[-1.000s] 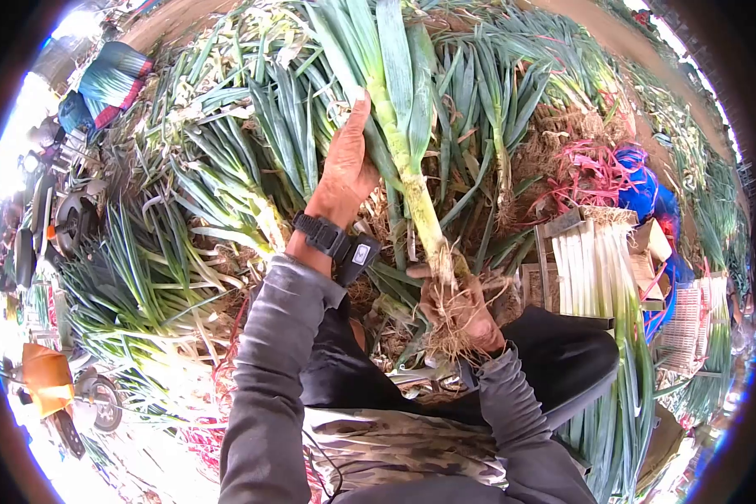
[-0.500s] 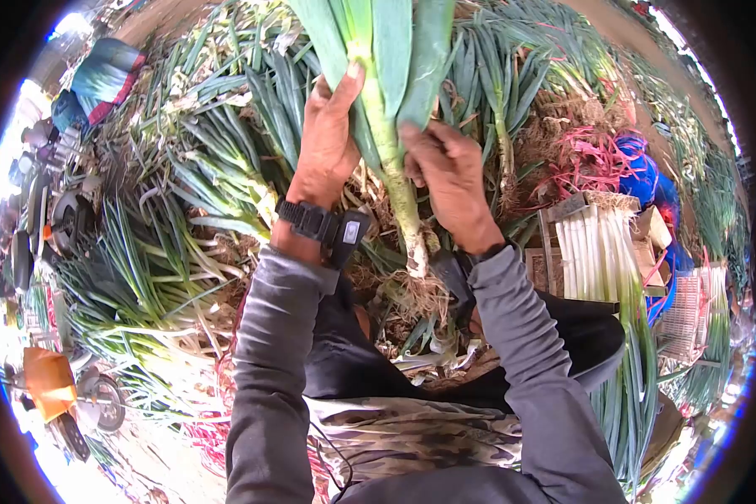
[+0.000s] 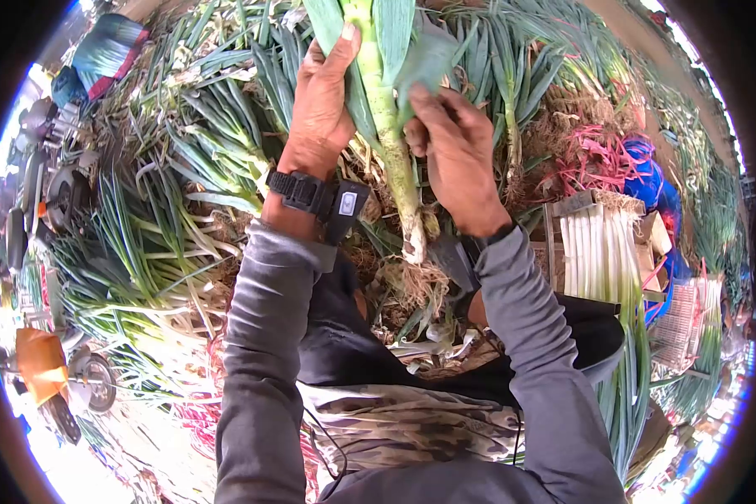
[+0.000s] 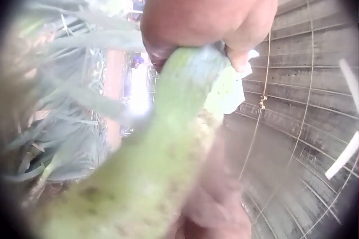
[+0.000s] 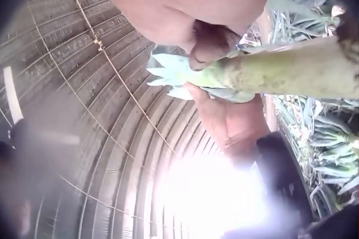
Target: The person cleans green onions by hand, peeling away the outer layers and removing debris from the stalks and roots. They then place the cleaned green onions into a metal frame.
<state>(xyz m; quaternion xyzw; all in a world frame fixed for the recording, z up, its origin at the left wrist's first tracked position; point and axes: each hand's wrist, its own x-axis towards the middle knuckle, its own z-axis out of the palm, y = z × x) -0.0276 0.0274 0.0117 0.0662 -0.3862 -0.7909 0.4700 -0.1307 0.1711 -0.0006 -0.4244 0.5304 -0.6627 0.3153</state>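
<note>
- Head view: one leek [image 3: 395, 164] is up in front of the person, root end [image 3: 413, 244] toward the lap, leaves pointing away.
- Left hand [image 3: 321, 109] is clamped round the upper stalk, the thumb lying along it just below where the leaves spread.
- Right hand [image 3: 464, 160], its fingers curled in, appears to pinch an outer leaf [image 3: 427, 63] beside the stalk; that leaf is blurred, so exact contact is hard to tell.
- Stalk: probably light to moderate in weight, firm and fairly stiff, with a smooth skin that could slip if damp; the upper shaft looks the safest hold.
- Leaves: broad, likely limp at the tips and easily creased or torn lengthwise, so best pinched low, near their base.
- Roots: stringy and probably gritty or brittle, a poor place to carry its weight.
</note>
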